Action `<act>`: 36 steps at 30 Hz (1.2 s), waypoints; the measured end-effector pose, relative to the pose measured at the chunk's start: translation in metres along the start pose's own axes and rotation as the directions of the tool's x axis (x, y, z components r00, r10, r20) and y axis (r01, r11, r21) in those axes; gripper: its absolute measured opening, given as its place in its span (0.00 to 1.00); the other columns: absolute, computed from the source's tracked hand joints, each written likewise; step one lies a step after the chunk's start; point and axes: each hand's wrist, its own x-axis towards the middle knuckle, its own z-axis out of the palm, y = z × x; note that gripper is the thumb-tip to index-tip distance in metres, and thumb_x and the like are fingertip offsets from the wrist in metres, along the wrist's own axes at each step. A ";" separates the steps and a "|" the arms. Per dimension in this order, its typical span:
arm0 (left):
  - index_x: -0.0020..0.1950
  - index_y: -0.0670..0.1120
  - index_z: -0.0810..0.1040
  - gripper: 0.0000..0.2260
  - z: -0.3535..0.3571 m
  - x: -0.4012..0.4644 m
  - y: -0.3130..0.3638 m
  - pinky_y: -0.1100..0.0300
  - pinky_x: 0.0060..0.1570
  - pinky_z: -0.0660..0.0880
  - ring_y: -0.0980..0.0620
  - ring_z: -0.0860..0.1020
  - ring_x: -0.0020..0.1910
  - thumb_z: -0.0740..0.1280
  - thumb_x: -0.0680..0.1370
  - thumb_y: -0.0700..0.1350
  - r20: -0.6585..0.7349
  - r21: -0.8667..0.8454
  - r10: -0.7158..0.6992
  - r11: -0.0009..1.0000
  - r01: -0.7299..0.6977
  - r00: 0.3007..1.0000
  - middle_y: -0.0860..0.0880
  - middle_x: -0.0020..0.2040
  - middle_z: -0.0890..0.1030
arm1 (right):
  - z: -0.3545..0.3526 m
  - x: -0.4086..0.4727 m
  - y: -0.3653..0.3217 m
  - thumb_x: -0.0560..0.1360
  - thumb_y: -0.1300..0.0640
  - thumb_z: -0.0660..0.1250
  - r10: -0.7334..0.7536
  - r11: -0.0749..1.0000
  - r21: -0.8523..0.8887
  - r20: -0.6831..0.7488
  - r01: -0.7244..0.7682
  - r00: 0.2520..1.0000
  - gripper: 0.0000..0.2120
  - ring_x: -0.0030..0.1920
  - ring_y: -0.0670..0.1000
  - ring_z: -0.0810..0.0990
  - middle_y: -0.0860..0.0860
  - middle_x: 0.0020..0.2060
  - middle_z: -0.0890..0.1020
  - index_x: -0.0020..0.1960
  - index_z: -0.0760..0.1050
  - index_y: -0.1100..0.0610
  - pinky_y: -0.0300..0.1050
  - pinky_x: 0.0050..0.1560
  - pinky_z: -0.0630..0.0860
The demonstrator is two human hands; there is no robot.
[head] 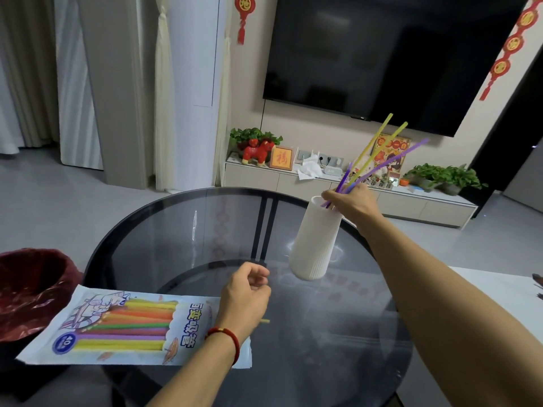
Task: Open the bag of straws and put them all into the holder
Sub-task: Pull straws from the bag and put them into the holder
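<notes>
The bag of straws [126, 327] lies flat on the near left of the round glass table [223, 218], its print showing coloured straws. One yellow straw tip [265, 321] pokes out at its open right end. My left hand [246, 292] hovers over that end, fingers loosely curled, holding nothing. A tall white ribbed holder [314, 245] stands at the far right of the table. My right hand [349, 201] sits at its rim, shut on a bundle of yellow and purple straws [379, 160] whose lower ends dip into the holder.
A dark red lined bin [32, 289] stands left of the table. Beyond the table is a low TV cabinet [346, 189] with plants and ornaments, under a wall-mounted TV [382, 54]. A white surface [496, 292] lies at the right edge.
</notes>
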 end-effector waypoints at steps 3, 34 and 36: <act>0.47 0.51 0.79 0.12 -0.004 -0.002 0.002 0.45 0.44 0.83 0.50 0.81 0.45 0.65 0.74 0.33 0.003 0.008 0.007 1.000 -0.007 1.000 0.50 0.45 0.81 | -0.001 0.000 -0.003 0.72 0.53 0.76 0.030 0.998 0.053 0.016 -0.031 0.999 0.10 0.44 0.55 0.82 0.57 0.44 0.84 0.47 0.81 0.59 0.56 0.52 0.84; 0.71 0.55 0.60 0.41 -0.069 0.003 -0.033 0.51 0.61 0.68 0.50 0.71 0.57 0.64 0.59 0.63 0.581 0.744 0.209 0.256 -0.617 0.787 0.55 0.55 0.67 | 0.090 -0.208 0.071 0.86 0.53 0.61 -0.312 0.946 0.226 0.454 0.231 0.835 0.09 0.48 0.44 0.83 0.45 0.51 0.84 0.61 0.79 0.51 0.39 0.46 0.79; 0.72 0.55 0.59 0.42 -0.069 0.004 -0.032 0.53 0.58 0.69 0.51 0.71 0.56 0.64 0.59 0.63 0.580 0.734 0.226 0.272 -0.623 0.783 0.55 0.55 0.66 | 0.098 -0.212 0.072 0.84 0.56 0.64 -0.310 0.934 0.302 0.416 0.192 0.855 0.04 0.42 0.45 0.82 0.46 0.48 0.83 0.57 0.76 0.51 0.36 0.40 0.77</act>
